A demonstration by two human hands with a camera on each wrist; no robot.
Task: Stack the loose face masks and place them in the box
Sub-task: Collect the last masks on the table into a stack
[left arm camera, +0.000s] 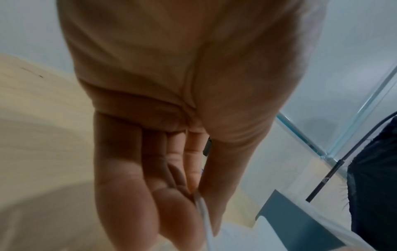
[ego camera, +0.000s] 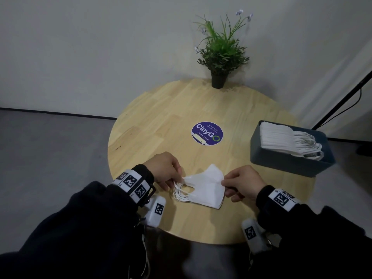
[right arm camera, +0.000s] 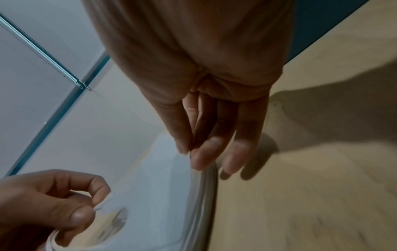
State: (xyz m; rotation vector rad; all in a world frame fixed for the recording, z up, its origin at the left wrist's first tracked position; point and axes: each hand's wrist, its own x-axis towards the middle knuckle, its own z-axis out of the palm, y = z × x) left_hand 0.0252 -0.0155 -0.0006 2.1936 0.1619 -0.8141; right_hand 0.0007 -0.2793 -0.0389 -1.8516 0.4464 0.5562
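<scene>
Left hand (ego camera: 165,170) and right hand (ego camera: 243,183) pinch, seemingly, opposite edges of the mask stack (ego camera: 203,188).

Round wooden table (ego camera: 161,117), grey floor (ego camera: 50,148)

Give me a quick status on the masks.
Left hand pinches the mask stack at its ear loops, right hand pinches the opposite edge. Stack on table, box partly filled. Path clear.

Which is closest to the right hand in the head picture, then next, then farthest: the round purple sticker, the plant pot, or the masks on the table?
From the right hand:
1. Stack of masks, touching its fingertips, just to its left.
2. Purple sticker, mid-table, farther back.
3. Plant pot, at the table's far edge by the wall.
</scene>
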